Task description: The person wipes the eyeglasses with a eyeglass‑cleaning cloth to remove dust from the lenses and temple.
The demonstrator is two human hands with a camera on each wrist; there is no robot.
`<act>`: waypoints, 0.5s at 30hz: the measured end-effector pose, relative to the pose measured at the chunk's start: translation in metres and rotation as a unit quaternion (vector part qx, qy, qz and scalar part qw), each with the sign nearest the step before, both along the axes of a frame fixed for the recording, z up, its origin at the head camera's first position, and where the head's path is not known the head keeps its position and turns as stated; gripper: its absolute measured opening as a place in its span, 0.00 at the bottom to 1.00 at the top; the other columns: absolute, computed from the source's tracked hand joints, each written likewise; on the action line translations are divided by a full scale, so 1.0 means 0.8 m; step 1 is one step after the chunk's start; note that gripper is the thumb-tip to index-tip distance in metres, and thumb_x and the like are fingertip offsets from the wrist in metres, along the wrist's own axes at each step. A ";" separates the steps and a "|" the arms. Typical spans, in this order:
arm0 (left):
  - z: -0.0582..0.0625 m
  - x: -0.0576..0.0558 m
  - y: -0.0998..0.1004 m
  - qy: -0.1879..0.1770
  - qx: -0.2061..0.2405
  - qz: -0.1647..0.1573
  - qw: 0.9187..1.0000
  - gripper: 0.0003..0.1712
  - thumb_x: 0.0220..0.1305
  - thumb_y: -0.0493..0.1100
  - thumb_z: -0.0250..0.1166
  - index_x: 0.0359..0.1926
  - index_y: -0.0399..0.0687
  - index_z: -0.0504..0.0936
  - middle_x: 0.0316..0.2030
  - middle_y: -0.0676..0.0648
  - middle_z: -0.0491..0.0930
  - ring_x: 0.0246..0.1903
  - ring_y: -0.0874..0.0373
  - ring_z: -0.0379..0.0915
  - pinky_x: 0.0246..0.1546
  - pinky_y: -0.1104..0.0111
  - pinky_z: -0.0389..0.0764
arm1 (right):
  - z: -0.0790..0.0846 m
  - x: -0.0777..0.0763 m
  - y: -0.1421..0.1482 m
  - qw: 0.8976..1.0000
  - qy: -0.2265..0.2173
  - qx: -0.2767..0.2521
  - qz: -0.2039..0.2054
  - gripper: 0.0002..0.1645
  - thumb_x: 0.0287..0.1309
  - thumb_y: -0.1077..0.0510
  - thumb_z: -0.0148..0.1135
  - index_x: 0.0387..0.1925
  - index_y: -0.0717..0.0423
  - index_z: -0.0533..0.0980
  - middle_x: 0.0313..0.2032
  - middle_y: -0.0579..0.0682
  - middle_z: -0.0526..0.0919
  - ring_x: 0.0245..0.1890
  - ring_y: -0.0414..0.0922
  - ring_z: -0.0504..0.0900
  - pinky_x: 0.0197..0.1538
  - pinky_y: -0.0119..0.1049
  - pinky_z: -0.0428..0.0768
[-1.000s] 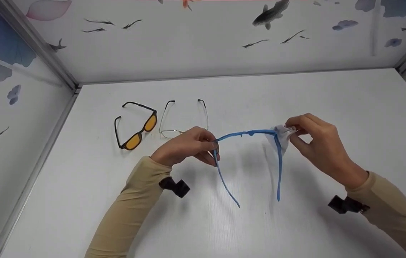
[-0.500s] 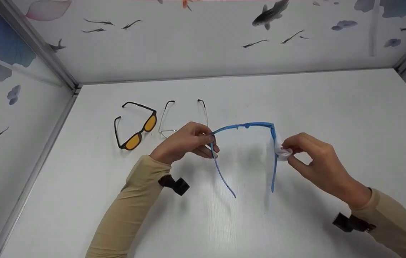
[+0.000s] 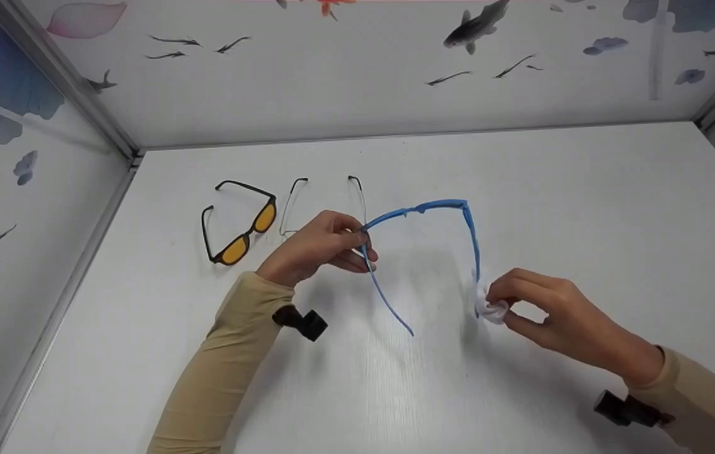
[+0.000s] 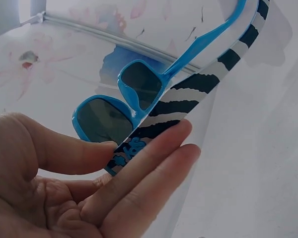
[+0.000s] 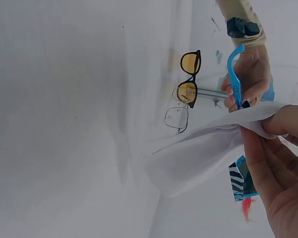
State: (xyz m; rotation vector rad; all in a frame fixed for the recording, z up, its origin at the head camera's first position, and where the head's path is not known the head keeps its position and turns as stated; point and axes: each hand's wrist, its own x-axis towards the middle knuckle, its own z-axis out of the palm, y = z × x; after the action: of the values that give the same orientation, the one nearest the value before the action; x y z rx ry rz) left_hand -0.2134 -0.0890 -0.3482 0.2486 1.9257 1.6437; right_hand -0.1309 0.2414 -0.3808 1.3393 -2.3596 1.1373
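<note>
Blue-framed sunglasses (image 3: 442, 205) are held above the table with both temples unfolded toward me. My left hand (image 3: 326, 243) pinches them at one front corner, by the hinge. In the left wrist view the dark lenses (image 4: 103, 120) and a zebra-striped temple (image 4: 191, 88) show, two of my fingers lying straight along that temple. My right hand (image 3: 553, 309) pinches a white cloth (image 3: 492, 311) around the far end of the other temple, whose tip is mostly covered. Seen from the right wrist, the cloth (image 5: 193, 151) hangs in a fold and hides part of the sunglasses.
Black-framed glasses with orange lenses (image 3: 235, 250) lie unfolded on the white table (image 3: 584, 183), left of my left hand. Beside them are thin wire-rimmed glasses (image 3: 299, 181), partly hidden behind that hand. Printed panels (image 3: 357, 75) wall the table at the back and left.
My right hand has slid the cloth from the frame's front corner down along the temple toward its tip. The left hand and sunglasses have shifted slightly up and left.
</note>
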 end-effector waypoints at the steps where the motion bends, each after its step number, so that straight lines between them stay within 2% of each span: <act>1: 0.000 0.000 0.000 -0.001 0.000 -0.002 1.000 0.09 0.70 0.31 0.52 0.44 0.27 0.75 0.33 0.36 0.83 0.32 0.50 0.84 0.39 0.60 0.82 | 0.000 -0.002 0.001 1.000 -0.003 -0.001 -0.009 0.17 0.51 0.73 0.68 0.42 0.59 0.77 0.39 0.50 0.81 0.35 0.43 0.81 0.43 0.23 0.78; 3: 0.001 0.002 0.001 -0.003 0.000 -0.008 1.000 0.08 0.69 0.31 0.52 0.43 0.28 0.75 0.31 0.37 0.83 0.31 0.51 0.84 0.39 0.61 0.82 | 0.001 -0.009 0.002 0.999 0.000 -0.002 -0.036 0.27 0.39 0.81 0.69 0.42 0.60 0.77 0.38 0.50 0.81 0.35 0.43 0.81 0.43 0.22 0.77; 5: 0.000 0.003 0.003 0.000 0.001 -0.019 1.000 0.07 0.69 0.30 0.52 0.40 0.28 0.75 0.30 0.38 0.83 0.30 0.51 0.84 0.39 0.60 0.82 | 0.001 -0.017 0.002 0.998 0.004 -0.007 -0.067 0.30 0.35 0.84 0.68 0.42 0.60 0.77 0.38 0.49 0.81 0.36 0.42 0.82 0.43 0.22 0.77; 11: -0.002 0.009 0.010 0.011 -0.020 -0.053 0.998 0.08 0.69 0.31 0.52 0.40 0.29 0.76 0.31 0.36 0.83 0.29 0.51 0.84 0.38 0.61 0.83 | 0.005 -0.042 0.000 0.988 0.015 -0.035 -0.152 0.25 0.40 0.83 0.67 0.41 0.64 0.77 0.38 0.51 0.82 0.34 0.43 0.83 0.42 0.22 0.78; 15: -0.001 0.009 0.012 0.015 -0.025 -0.052 0.998 0.08 0.69 0.31 0.52 0.40 0.29 0.76 0.32 0.36 0.83 0.30 0.50 0.84 0.38 0.61 0.83 | 0.010 -0.051 0.000 0.983 0.010 -0.040 -0.179 0.22 0.44 0.82 0.66 0.41 0.65 0.77 0.38 0.51 0.82 0.34 0.42 0.84 0.42 0.22 0.78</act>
State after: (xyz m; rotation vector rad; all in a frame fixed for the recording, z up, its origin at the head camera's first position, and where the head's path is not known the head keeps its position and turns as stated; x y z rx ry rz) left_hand -0.2060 -0.0791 -0.3493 0.3504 1.9402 1.5303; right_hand -0.1720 0.2411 -0.3730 0.8467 -2.3827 1.0894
